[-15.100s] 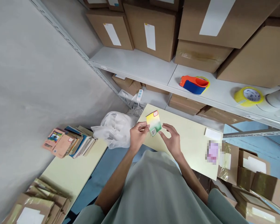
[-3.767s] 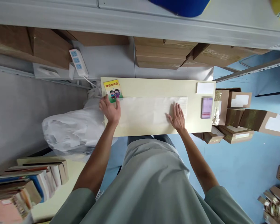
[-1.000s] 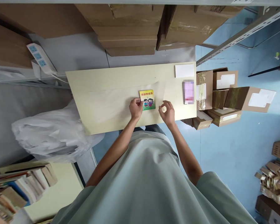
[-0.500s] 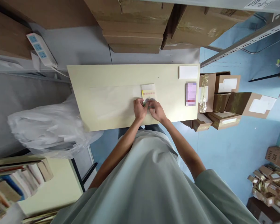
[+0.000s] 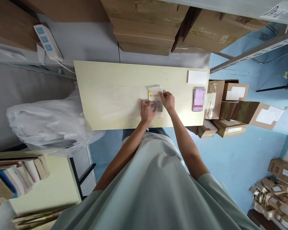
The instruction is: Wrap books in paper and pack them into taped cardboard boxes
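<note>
The left hand (image 5: 148, 111), fingers loosely curled, presses on the small yellow-and-green booklet (image 5: 155, 99) under translucent white film (image 5: 121, 100). The right hand (image 5: 167, 99), at the booklet's two o'clock, has its fingertips nearly closed at the film's edge, seemingly pinching it. Both lie on the pale yellow table (image 5: 177, 78); a white plastic bag (image 5: 50, 123) slumps at nine o'clock.

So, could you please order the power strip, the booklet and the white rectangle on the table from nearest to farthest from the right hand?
1. Booklet, immediately left of the right hand.
2. White rectangle, table's far right corner.
3. Power strip, off the table's left end.
</note>
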`<state>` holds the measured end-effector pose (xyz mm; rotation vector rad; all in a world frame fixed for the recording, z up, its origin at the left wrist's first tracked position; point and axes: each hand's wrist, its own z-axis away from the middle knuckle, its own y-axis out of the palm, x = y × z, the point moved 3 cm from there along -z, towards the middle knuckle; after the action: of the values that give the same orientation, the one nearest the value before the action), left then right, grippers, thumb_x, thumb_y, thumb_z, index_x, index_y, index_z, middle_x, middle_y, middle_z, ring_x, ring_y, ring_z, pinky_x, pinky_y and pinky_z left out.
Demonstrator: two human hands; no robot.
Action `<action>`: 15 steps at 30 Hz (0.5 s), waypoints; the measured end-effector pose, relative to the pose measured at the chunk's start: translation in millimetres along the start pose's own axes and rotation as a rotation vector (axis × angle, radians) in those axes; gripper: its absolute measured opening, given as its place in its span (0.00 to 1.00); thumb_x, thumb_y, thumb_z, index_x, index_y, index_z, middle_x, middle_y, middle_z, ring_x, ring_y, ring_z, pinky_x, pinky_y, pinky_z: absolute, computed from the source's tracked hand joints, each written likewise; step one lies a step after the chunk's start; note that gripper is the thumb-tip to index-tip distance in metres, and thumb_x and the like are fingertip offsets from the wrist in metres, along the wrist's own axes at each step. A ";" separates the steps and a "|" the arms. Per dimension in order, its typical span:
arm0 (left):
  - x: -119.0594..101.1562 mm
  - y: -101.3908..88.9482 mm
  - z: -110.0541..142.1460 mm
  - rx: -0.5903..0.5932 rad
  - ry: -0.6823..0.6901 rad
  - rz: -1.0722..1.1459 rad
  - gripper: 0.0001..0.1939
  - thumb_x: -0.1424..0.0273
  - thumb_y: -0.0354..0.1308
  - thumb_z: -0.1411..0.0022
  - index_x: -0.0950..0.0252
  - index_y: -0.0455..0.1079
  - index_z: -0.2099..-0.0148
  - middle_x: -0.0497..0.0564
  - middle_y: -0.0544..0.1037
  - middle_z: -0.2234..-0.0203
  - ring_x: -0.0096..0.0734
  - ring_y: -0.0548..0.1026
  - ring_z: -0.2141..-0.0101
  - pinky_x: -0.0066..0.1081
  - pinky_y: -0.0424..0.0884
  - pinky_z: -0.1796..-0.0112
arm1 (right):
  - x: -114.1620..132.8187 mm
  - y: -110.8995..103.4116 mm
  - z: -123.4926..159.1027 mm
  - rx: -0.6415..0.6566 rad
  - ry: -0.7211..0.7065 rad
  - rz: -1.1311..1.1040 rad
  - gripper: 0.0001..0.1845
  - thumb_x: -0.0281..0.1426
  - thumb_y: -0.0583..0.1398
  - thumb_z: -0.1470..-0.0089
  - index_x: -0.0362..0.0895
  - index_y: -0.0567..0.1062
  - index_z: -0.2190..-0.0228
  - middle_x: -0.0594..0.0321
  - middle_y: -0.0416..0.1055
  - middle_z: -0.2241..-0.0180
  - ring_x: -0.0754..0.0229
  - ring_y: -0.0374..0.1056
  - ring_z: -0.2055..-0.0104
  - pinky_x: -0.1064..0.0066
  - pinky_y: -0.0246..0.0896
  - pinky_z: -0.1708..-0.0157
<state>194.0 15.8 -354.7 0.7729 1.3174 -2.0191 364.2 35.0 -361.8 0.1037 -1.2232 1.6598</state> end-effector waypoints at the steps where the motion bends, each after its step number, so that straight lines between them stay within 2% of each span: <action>1: -3.9 2.7 1.2 -0.001 -0.016 -0.025 0.15 0.59 0.74 0.35 0.62 0.79 0.53 0.64 0.72 0.46 0.58 0.74 0.43 0.51 0.74 0.40 | 2.6 2.2 -2.5 0.006 0.005 0.002 0.19 0.49 0.60 0.30 0.48 0.75 0.63 0.49 0.84 0.60 0.43 0.82 0.54 0.49 0.76 0.47; 3: -10.2 7.5 4.0 -0.010 -0.054 -0.068 0.27 0.55 0.81 0.44 0.64 0.76 0.51 0.68 0.71 0.44 0.65 0.72 0.41 0.54 0.74 0.41 | 5.9 6.1 -6.3 0.015 0.001 -0.013 0.18 0.49 0.59 0.29 0.48 0.75 0.60 0.52 0.83 0.64 0.43 0.82 0.56 0.49 0.76 0.47; 4: -12.2 9.1 5.4 -0.012 -0.065 -0.085 0.30 0.56 0.82 0.46 0.65 0.75 0.50 0.69 0.70 0.43 0.67 0.72 0.40 0.54 0.74 0.41 | 7.2 7.3 -7.5 0.017 -0.012 -0.018 0.17 0.48 0.59 0.29 0.48 0.75 0.57 0.54 0.83 0.66 0.43 0.82 0.56 0.48 0.77 0.47; 7: -11.6 9.9 8.7 -0.006 -0.064 -0.095 0.25 0.64 0.79 0.43 0.65 0.74 0.48 0.68 0.70 0.42 0.65 0.72 0.39 0.54 0.72 0.38 | 13.2 4.4 -6.2 0.011 -0.100 0.023 0.18 0.46 0.59 0.28 0.47 0.72 0.47 0.55 0.82 0.66 0.41 0.82 0.54 0.45 0.76 0.46; 9: -7.1 7.2 9.2 -0.008 -0.052 -0.060 0.19 0.68 0.76 0.39 0.63 0.75 0.49 0.66 0.70 0.42 0.61 0.72 0.38 0.52 0.72 0.37 | 21.3 -4.3 -0.5 -0.011 -0.206 0.094 0.21 0.44 0.58 0.27 0.45 0.70 0.41 0.49 0.83 0.58 0.39 0.81 0.51 0.43 0.76 0.46; 11: -2.0 3.4 8.5 -0.015 -0.044 -0.013 0.15 0.69 0.74 0.37 0.62 0.77 0.51 0.65 0.72 0.44 0.58 0.73 0.39 0.51 0.72 0.36 | 33.0 -15.4 7.5 -0.001 -0.351 0.175 0.23 0.39 0.56 0.26 0.44 0.68 0.36 0.43 0.79 0.44 0.38 0.80 0.49 0.43 0.77 0.47; 13: 1.1 -0.5 7.4 -0.015 -0.028 0.025 0.12 0.68 0.75 0.37 0.62 0.79 0.53 0.64 0.75 0.49 0.58 0.75 0.41 0.51 0.72 0.37 | 45.4 -23.8 14.5 0.103 -0.518 0.267 0.23 0.33 0.57 0.28 0.46 0.70 0.36 0.43 0.71 0.33 0.40 0.80 0.50 0.46 0.77 0.47; 15: 1.6 -4.9 7.5 -0.005 -0.003 0.048 0.11 0.68 0.75 0.36 0.62 0.81 0.53 0.63 0.77 0.55 0.58 0.76 0.43 0.51 0.72 0.37 | 54.6 -28.4 16.2 0.264 -0.650 0.367 0.23 0.28 0.61 0.33 0.48 0.75 0.38 0.49 0.66 0.28 0.42 0.81 0.51 0.48 0.76 0.47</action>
<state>188.2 10.2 -350.5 0.7909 1.2897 -1.9782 352.4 58.0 -303.7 0.6583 -1.5534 2.2011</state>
